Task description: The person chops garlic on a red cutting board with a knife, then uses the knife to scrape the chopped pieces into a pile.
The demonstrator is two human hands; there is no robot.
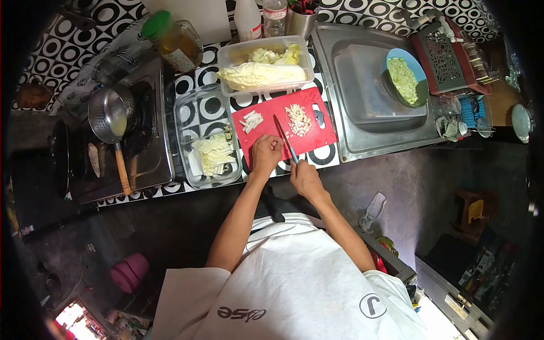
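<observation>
My right hand is wrapped round the blue handle of a knife, whose blade points away from me over a red cutting board. My left hand rests on the board just left of the blade, fingers curled and closed; whatever they hold is hidden beneath them. Right of the blade lies a heap of small chopped pale pieces, which look like cabbage stem. A small pile of pale strips sits at the board's left side.
Behind the board, a plastic container holds napa cabbage. Another clear container with cut leaves stands left. A stove with a saucepan is farther left. At right, a blue bowl of shredded greens sits over the sink.
</observation>
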